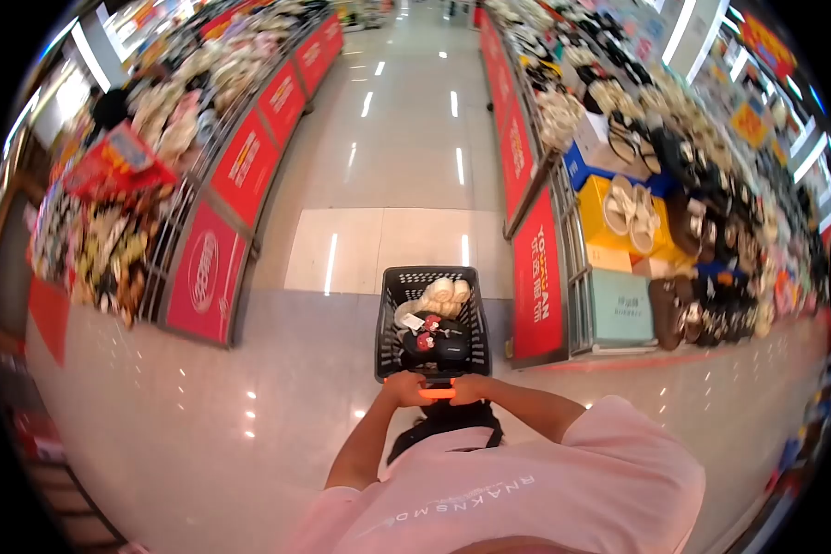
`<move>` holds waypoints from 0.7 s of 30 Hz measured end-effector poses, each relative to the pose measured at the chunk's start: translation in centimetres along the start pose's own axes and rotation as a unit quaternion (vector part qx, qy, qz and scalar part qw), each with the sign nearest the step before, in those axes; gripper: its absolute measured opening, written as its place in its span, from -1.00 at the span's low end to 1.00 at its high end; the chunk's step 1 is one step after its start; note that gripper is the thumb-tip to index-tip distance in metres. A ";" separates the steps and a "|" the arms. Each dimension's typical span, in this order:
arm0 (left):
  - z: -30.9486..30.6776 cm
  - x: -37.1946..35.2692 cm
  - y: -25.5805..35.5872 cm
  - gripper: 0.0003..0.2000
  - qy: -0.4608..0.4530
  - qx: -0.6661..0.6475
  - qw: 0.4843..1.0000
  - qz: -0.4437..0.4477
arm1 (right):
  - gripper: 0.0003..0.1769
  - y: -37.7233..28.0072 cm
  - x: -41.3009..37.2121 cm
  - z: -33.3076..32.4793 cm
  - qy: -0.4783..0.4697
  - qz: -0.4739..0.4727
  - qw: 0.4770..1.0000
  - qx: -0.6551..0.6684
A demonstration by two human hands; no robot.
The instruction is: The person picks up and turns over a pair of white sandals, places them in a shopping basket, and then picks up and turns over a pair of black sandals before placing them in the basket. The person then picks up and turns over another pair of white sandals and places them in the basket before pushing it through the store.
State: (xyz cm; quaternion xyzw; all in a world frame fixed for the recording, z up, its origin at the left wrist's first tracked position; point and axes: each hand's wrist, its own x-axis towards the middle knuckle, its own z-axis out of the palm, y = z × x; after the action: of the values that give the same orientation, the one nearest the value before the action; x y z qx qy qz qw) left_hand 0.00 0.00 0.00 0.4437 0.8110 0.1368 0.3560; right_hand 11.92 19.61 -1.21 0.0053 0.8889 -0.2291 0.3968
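Both my hands are wrapped round the orange handle (437,393) of a black shopping basket in front of my body. My left hand (403,389) closes on the handle's left end, and my right hand (471,388) grips its right end. Perforated plastic walls form the basket (483,319). Inside it lie cream-coloured shoes (445,294) toward the far side. Nearer to me are black slippers (448,349) with red decorations, and a white tag (413,321) shows beside them. The basket's underside is hidden from view.
A tiled aisle (402,166) runs ahead between two metal display bins. Red sign panels cover the left bin (245,162) and the right bin (537,277), both heaped with shoes. Shoe boxes, one yellow (600,217) and one pale green (621,319), sit at the right bin's near end.
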 end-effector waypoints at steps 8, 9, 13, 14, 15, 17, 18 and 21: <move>-5.9 7.6 -1.3 -0.51 -0.020 0.048 0.998 0.019 | -0.53 3.6 4.3 -5.2 0.046 -0.031 0.989 0.134; -6.3 8.5 -1.6 -0.51 -0.026 0.060 0.998 0.023 | -0.53 3.9 4.2 -5.7 0.063 -0.025 0.986 0.152; -9.7 11.5 -0.4 -0.49 -0.126 0.112 0.986 -0.005 | -0.52 4.4 4.1 -7.4 0.166 -0.024 0.964 0.205; -10.0 12.1 -1.0 -0.48 -0.129 0.115 0.985 -0.003 | -0.51 4.3 4.1 -7.7 0.187 -0.017 0.958 0.215; -10.5 12.8 -1.2 -0.48 -0.129 0.117 0.985 0.002 | -0.49 4.6 4.2 -8.2 0.209 -0.008 0.953 0.221; -11.4 13.9 -1.7 -0.47 -0.130 0.119 0.984 0.015 | -0.49 3.9 4.5 -8.9 0.246 0.087 0.943 0.208; -11.9 14.6 -2.1 -0.46 -0.132 0.118 0.984 0.024 | -0.50 3.4 4.5 -9.5 0.255 0.130 0.937 0.201; -13.9 16.8 -1.8 -0.45 -0.173 0.157 0.972 0.033 | -0.49 3.3 4.9 -11.9 0.215 0.168 0.935 0.227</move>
State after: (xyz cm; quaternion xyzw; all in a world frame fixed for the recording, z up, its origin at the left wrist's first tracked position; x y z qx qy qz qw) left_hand -16.75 14.04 1.23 0.5377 0.7334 -0.0595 0.4116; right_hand 0.79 26.60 0.91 0.2936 0.8635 -0.3479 0.2169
